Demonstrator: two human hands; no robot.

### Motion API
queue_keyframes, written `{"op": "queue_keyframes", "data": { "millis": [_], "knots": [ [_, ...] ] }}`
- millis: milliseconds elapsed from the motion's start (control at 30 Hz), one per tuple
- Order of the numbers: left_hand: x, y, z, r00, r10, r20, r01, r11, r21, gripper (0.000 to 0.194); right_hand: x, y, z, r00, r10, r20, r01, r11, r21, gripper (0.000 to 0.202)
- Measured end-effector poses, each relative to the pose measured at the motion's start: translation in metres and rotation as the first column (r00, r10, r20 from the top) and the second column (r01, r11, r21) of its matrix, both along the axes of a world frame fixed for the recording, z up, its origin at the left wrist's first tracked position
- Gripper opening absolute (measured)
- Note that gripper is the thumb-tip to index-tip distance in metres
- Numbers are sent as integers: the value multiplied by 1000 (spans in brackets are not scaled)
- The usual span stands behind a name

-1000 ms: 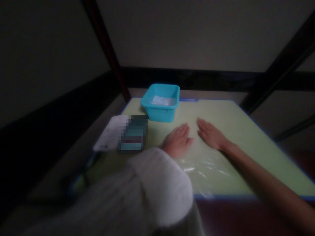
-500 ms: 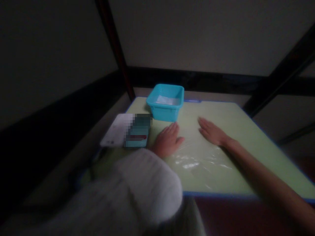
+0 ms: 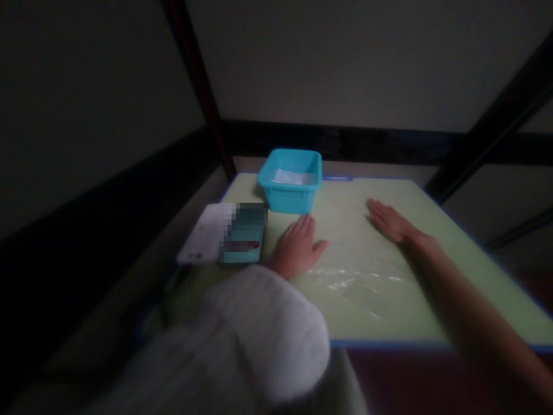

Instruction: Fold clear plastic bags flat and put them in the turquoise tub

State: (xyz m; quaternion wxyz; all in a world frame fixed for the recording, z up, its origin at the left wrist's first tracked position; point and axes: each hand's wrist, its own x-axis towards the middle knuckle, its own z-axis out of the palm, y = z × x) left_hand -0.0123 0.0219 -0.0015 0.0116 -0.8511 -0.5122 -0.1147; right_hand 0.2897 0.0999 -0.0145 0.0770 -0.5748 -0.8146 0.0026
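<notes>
A clear plastic sheet or bag [image 3: 341,279] lies flat on the pale yellow-green tabletop [image 3: 423,308], its creases shining near the front; its outer edges are hard to make out. My left hand [image 3: 298,245] rests palm down in front of the blue basket, fingers stretched forward and thumb out to the right. Farther right, my right hand [image 3: 387,221] lies flat with its fingers pointing to the far left, touching the plastic or the table beside it. Neither hand grips anything.
Behind my left hand stands a blue plastic basket [image 3: 290,199] with something white [image 3: 294,177] inside. To the left lie a white flat sheet or booklet [image 3: 206,233] and a teal box [image 3: 242,253], partly pixelated. A blue edge [image 3: 389,344] borders the table; walls rise behind.
My right hand has slid to the right, away from the left one. The left hand stays nearly in place, its thumb a little farther out. The plastic's creases have shifted and look flatter.
</notes>
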Motion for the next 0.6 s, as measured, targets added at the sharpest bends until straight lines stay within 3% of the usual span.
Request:
{"op": "queue_keyframes", "data": {
  "millis": [133,300,467,600],
  "knots": [
    [1,-2,8,999,1,32,-1,1000,-5,62,2,-8,7,1000,-20,-19,21,998,65,63],
    [17,-10,19,993,-69,91,65,996,54,59,-40,-23,19,990,135,-33,-131,986,105,60],
    [33,-14,6,985,-167,36,167,986,-1,60,-83,-35,9,964,264,-24,-262,963,59,60],
    [32,-12,-4,991,-134,26,134,991,-25,62,-87,-38,-2,964,264,-29,-262,963,54,59]
  ]
}}
